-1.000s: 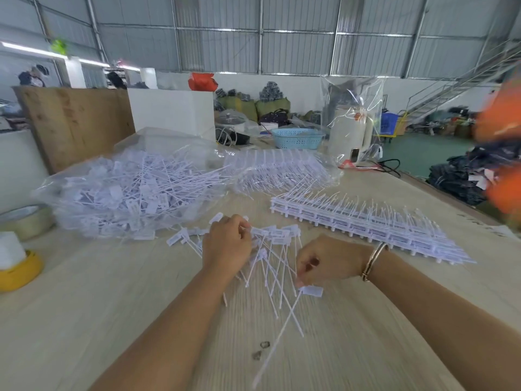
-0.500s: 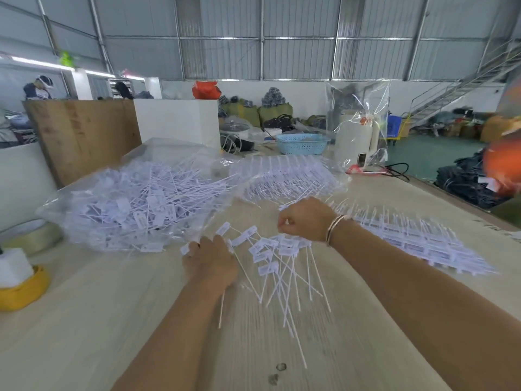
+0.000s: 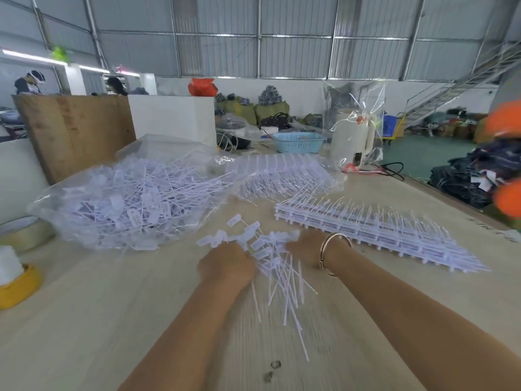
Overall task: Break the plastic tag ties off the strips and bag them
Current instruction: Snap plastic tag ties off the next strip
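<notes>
Both hands — left hand (image 3: 225,266), right hand (image 3: 306,249) — clutch loose ties (image 3: 277,266) on the worktop (image 3: 112,320); gathering step — next you lift them into the bag (image 3: 127,198).

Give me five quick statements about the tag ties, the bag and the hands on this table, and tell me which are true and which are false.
1. Both hands, left hand and right hand, are at the loose ties. True.
2. The clear bag holds no ties. False: it is heaped with white ties.
3. A bracelet is on the left wrist. False: it is on the right wrist.
4. Unbroken strips lie to the right of the hands. True.
5. The blue basket sits among the loose ties. False: it stands far back on the table.
</notes>
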The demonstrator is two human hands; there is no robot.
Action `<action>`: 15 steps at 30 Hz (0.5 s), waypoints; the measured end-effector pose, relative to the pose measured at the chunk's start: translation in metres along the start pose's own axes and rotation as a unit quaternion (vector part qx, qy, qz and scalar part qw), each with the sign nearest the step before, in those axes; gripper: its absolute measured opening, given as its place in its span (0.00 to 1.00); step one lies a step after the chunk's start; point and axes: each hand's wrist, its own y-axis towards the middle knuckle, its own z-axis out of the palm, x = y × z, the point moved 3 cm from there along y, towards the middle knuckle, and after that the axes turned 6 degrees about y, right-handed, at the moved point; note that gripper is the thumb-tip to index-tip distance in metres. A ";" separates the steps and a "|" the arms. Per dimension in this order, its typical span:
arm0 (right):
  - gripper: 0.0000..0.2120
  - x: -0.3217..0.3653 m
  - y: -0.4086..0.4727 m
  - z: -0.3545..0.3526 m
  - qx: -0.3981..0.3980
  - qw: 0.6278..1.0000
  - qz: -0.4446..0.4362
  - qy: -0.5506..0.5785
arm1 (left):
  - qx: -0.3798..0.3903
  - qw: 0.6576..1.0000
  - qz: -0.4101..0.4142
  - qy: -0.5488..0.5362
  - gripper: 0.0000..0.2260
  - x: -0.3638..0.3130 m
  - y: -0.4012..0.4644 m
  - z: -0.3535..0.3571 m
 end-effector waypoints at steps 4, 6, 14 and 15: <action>0.15 0.036 0.001 0.015 -0.028 0.998 -0.062 -0.012 | -0.034 0.998 0.021 -0.039 0.14 -0.003 -0.002 0.001; 0.13 0.035 0.006 0.015 -0.011 0.997 -0.039 0.063 | -0.030 0.998 -0.007 -0.046 0.16 0.011 0.005 -0.003; 0.10 0.032 0.014 -0.001 0.055 0.977 -0.041 0.203 | 0.062 0.995 -0.020 -0.080 0.47 0.005 0.002 -0.004; 0.12 0.032 0.020 -0.010 0.020 0.985 -0.046 0.166 | 0.075 0.994 -0.018 -0.083 0.52 0.002 0.000 -0.005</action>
